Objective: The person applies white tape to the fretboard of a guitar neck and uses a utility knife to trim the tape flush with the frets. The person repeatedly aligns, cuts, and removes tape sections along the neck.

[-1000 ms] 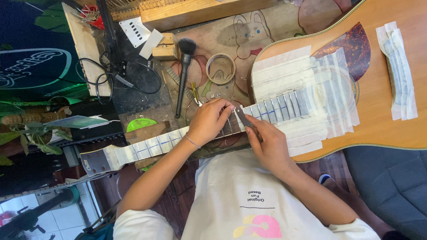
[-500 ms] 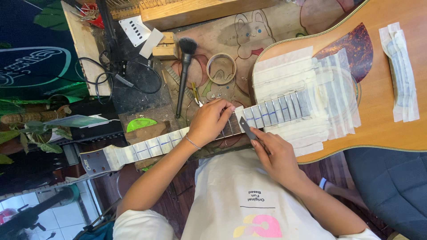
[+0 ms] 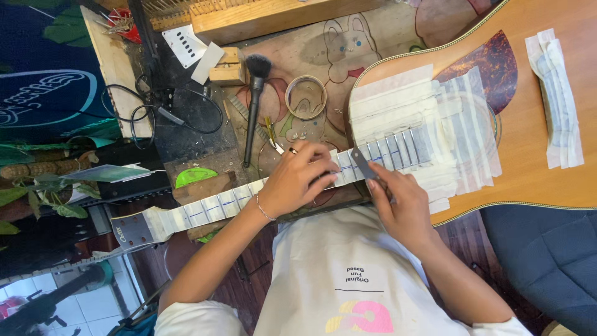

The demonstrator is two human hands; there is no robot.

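While flat on the taped guitar neck [image 3: 211, 208], left hand [image 3: 295, 180] open — right hand [image 3: 398, 205] around a small file [image 3: 364, 163].

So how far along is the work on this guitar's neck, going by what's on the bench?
Done: the wooden acoustic guitar has no visible strings, and pale masking tape covers its top and fingerboard between the frets. In hand: the left hand steadies the taped neck while the right hand works a small grey flat tool at a fret. Left: I can't tell which frets are finished; the tape is still on.
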